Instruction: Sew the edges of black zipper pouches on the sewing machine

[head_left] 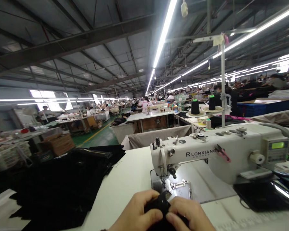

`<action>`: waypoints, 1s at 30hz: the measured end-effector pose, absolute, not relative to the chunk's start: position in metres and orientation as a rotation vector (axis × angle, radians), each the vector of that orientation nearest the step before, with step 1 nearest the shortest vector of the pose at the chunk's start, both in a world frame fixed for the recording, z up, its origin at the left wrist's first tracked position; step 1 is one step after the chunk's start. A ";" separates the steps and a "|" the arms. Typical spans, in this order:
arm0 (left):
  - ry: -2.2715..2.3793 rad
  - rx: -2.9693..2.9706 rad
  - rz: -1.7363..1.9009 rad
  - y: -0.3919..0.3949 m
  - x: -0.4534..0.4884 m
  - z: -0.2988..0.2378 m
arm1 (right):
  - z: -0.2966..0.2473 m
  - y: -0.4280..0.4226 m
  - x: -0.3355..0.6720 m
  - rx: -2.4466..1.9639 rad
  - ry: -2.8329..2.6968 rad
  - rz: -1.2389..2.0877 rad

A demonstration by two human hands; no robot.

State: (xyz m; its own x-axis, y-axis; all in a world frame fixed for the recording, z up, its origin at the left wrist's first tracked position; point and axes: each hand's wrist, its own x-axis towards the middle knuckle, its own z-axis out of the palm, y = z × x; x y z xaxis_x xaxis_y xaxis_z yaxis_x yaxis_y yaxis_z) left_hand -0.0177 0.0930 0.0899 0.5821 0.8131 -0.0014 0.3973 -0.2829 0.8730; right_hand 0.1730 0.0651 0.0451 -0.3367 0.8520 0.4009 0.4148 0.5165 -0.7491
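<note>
My left hand (138, 211) and my right hand (186, 210) are close together at the front edge of the sewing table (125, 179). Between them they grip a piece of black fabric (160, 205), pinched by thumbs and fingers from both sides. Its upper end is folded or rolled, and its lower part drops out of the picture. Just beyond my fingers stands a white sewing machine (195, 150), with its needle and presser foot (164, 181) over the metal plate (204, 183). The fabric looks to be in front of the needle; whether it touches the plate I cannot tell.
A large pile of black fabric pieces (60, 183) lies on the left. Small pink-handled thread snips (223, 153) rest against the machine arm. A glossy black object (267, 195) lies at right. Black thread cones (195, 107) stand behind the machine, near a metal pole (223, 80).
</note>
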 end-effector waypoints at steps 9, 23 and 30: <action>0.996 1.856 0.584 0.086 -0.018 0.103 | 0.072 0.046 0.170 -1.209 -1.795 0.752; 1.066 1.829 0.542 0.097 -0.016 0.104 | 0.071 0.066 0.164 -1.232 -1.700 0.924; 1.110 1.927 0.446 0.108 -0.018 0.105 | 0.058 0.075 0.157 -1.174 -1.594 1.084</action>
